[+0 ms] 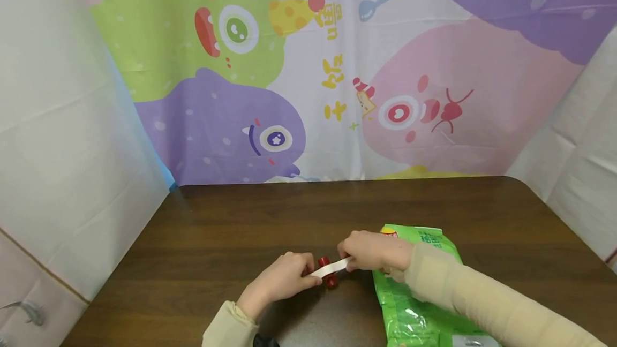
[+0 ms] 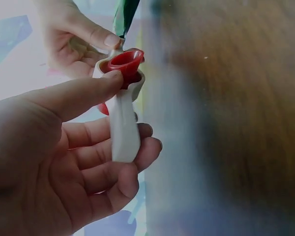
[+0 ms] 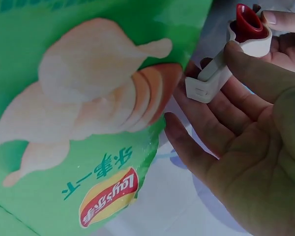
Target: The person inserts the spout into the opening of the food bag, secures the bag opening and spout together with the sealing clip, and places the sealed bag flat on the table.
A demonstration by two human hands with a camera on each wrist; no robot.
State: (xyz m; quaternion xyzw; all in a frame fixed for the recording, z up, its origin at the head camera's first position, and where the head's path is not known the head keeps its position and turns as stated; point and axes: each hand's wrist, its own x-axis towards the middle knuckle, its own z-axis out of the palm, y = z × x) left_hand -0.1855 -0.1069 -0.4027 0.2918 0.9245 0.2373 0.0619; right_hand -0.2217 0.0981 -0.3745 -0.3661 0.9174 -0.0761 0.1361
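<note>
Both hands hold a white bag-sealing clip (image 1: pixel 333 268) with a red pour spout at its middle; in the head view red parts show on both sides of the white strip. My left hand (image 1: pixel 283 281) pinches the clip's left end. In the left wrist view the thumb lies by the red spout (image 2: pixel 127 63), with the fingers behind the white arm. My right hand (image 1: pixel 370 251) grips the other end, its thumb on top and fingers beneath in the right wrist view. The spout's funnel-like mouth (image 3: pixel 250 22) faces the wrist cameras. The clip is above the table.
A green Lay's chip bag (image 1: pixel 402 304) lies on the brown wooden table (image 1: pixel 231 218), partly under the right forearm. A cartoon-printed cloth (image 1: pixel 332 149) hangs along the table's far edge, with pale sheets at both sides. A small black object (image 1: pixel 265 341) shows by the left sleeve.
</note>
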